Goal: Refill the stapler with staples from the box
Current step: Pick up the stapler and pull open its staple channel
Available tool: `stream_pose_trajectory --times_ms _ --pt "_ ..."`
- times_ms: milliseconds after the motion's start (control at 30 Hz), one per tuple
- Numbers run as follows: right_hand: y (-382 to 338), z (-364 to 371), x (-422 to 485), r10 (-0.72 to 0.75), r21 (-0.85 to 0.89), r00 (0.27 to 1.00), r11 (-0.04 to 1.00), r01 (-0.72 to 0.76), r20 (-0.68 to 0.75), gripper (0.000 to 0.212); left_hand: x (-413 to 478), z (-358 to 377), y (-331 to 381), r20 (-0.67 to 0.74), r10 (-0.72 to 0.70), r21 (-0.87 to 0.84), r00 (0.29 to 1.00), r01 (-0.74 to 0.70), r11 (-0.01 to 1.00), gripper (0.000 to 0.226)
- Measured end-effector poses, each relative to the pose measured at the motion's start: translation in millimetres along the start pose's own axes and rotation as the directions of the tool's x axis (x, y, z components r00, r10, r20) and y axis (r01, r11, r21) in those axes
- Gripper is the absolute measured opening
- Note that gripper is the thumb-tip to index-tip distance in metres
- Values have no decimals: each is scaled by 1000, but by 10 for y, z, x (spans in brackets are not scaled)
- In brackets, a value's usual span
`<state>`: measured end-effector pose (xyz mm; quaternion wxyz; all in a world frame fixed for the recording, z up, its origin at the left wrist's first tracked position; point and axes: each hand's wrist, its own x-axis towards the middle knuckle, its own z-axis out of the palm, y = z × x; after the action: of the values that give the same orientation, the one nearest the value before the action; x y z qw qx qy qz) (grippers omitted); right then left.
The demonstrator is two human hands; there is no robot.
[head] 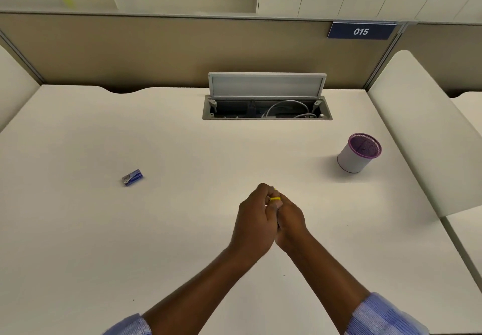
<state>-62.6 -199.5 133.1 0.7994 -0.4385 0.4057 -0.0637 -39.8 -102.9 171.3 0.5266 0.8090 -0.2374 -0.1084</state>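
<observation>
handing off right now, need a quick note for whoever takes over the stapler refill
Hands: left hand and right hand are curled together around the stapler, over the middle of the desk. Only a yellow edge of the stapler shows.
Things: the staple box lies on the desk well to the left, out of either grip.
Done: the stapler is in hand. Whether it is open or loaded is hidden.
Left: take staples from the box, load them, close the stapler.
</observation>
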Motion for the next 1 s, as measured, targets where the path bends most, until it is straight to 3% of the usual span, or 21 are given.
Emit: stream_pose_trajectory --times_ms 167,333,533,767,1000 --pt "-127 17 37 42 124 999 991 -43 7 21 -87 -45 -26 -16 212 17 977 -211 977 9" --pt "-218 -12 154 112 232 991 964 -127 77 38 -227 -127 -167 35 392 83 919 -394 916 11" --pt "-225 -5 222 60 264 983 959 -105 173 31 -322 -124 -310 91 535 149 840 -543 826 8" --pt "-256 14 237 13 277 983 959 -65 186 28 -449 -114 -573 264 586 283 766 -642 712 6" --pt "-259 23 205 -2 164 978 986 -33 209 36 -474 -134 -738 367 594 380 716 -698 607 12"
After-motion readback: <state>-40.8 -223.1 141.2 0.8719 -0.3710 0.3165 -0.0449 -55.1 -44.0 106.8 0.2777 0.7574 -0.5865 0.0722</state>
